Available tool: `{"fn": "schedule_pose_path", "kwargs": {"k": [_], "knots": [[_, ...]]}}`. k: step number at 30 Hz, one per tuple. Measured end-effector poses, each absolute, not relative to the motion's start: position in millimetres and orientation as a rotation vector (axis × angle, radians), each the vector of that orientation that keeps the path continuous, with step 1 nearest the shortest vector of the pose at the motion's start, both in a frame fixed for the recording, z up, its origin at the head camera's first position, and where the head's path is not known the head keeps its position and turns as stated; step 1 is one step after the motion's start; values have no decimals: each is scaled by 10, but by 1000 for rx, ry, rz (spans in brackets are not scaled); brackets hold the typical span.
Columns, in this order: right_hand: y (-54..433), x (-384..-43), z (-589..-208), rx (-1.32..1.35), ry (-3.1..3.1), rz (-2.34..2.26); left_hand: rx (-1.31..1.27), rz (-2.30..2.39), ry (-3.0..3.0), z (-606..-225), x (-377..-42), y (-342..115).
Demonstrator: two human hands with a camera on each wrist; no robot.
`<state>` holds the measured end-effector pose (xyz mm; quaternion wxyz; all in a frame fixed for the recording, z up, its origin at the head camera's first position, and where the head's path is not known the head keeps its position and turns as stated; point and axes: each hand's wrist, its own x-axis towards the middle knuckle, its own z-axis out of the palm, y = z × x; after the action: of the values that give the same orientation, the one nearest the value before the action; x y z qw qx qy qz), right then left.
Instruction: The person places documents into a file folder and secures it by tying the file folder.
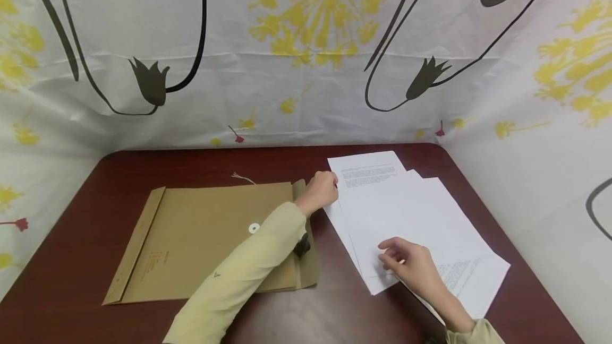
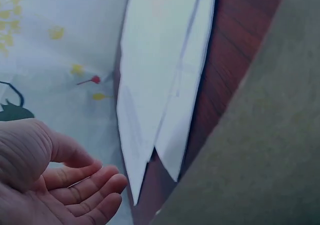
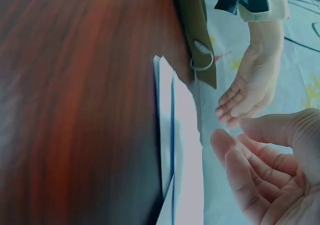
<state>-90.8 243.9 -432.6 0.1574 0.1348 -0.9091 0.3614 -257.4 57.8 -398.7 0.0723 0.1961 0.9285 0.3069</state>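
Several overlapping white sheets of paper [image 1: 382,211] lie fanned out on the right of the table, some with printed text. My left hand [image 1: 321,190] is at their upper left edge, next to the flap end of a brown envelope [image 1: 205,238]. In the left wrist view its fingers [image 2: 95,192] are loosely bent with nothing between them. Over the lower part of the sheets is my right hand [image 1: 412,265], thumb and fingers [image 3: 245,170] relaxed and apart from any sheet. The left forearm crosses above the envelope and covers part of it.
A dark red wooden table [image 1: 62,248] carries everything. On the envelope sits a white round button [image 1: 254,228], and a white string [image 1: 244,178] sticks out at its top edge. A patterned white cloth [image 1: 296,84] hangs behind and beside the table.
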Motion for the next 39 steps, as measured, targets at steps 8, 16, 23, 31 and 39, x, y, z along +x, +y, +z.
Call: {"fn": "schedule_pose_path", "kwargs": {"k": [8,16,23,31,39], "knots": [[2581,-863,-4351,379,-2577,836,518,935,2741,-4071,-2658,667],[2719,-820,-4385,326,-2743,570,532,820,2751,-4124,-2644,752],[2751,-800,-4380,270,-2866,578,529,771,2763,-4124,-2655,788],[2763,-799,-4381,253,-2903,533,499,821,2743,-4131,-2706,823],[2780,-799,-4405,266,-2912,532,404,906,2683,-4193,-2771,860]]}}
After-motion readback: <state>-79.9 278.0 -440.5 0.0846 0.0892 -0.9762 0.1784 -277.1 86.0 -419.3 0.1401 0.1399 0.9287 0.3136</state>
